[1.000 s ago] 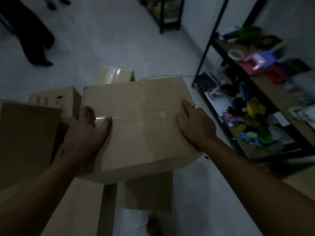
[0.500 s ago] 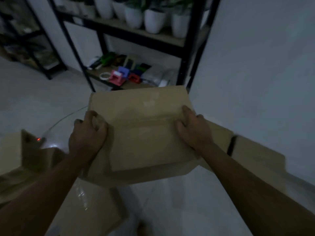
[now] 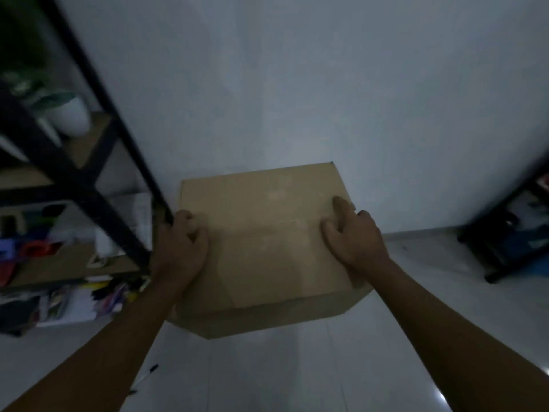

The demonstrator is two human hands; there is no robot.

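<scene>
I carry a closed brown cardboard box (image 3: 267, 233) in front of me, above the pale tiled floor. Clear tape runs across its top. My left hand (image 3: 179, 248) grips the box's left edge with curled fingers on top. My right hand (image 3: 352, 236) holds the right edge, thumb and fingers bent over the top face. The box's underside is hidden.
A black metal shelf rack (image 3: 89, 162) stands at the left, with a white plant pot (image 3: 69, 114) above and coloured clutter (image 3: 35, 251) lower down. A plain white wall (image 3: 326, 84) fills the view ahead. Another dark rack (image 3: 511, 233) sits at the right. A pen (image 3: 148, 371) lies on the floor.
I have turned to the right with the box in both hands. The other boxes on the floor have left the view, and the wall now faces me. My grip is unchanged.
</scene>
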